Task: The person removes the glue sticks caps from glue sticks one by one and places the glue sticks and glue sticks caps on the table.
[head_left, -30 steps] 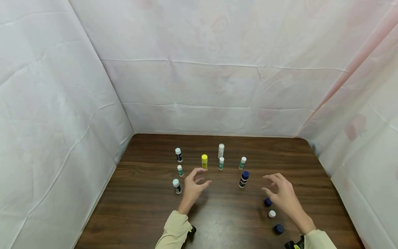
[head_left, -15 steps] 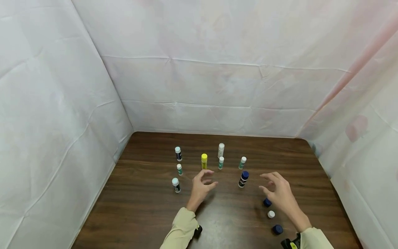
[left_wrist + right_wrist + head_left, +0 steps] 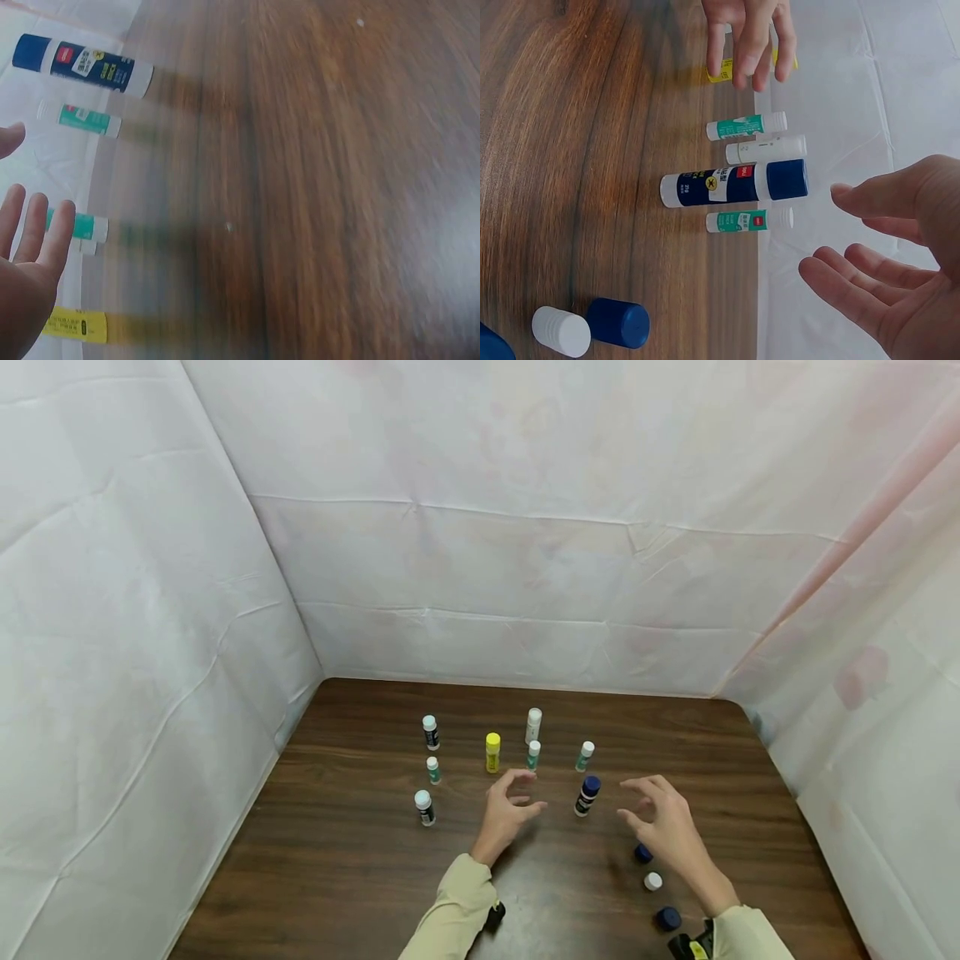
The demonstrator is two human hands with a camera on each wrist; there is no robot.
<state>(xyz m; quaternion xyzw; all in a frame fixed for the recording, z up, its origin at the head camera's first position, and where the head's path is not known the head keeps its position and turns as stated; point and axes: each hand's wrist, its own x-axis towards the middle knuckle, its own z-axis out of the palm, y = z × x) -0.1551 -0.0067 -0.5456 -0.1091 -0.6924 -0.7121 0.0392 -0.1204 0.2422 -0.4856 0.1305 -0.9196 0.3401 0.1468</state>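
Both hands are held over the tabletop, sleeves in pale khaki. Left hand: fingers bent, thumb well apart from them, a wide C with nothing in it. Right hand: much the same shape, thumb and fingers parted, holding nothing.

Between the two stands the blue-capped navy glue stick, upright on its white base. It lies to the right of my left fingertips and to the left of my right ones; neither hand touches it. Just behind it, a green glue stick with a white cap.

Beyond my left fingers: a second green glue stick, with a white glue stick right behind it. The yellow glue stick is left of those.

Farther left, a loose column of three, all white-capped: a navy glue stick at the back, a small green one in the middle, another navy one nearest me.

On the right side, three loose caps run toward me: a blue cap close under my right hand, a white cap, then another blue cap near my wrist. White cloth hangs behind.
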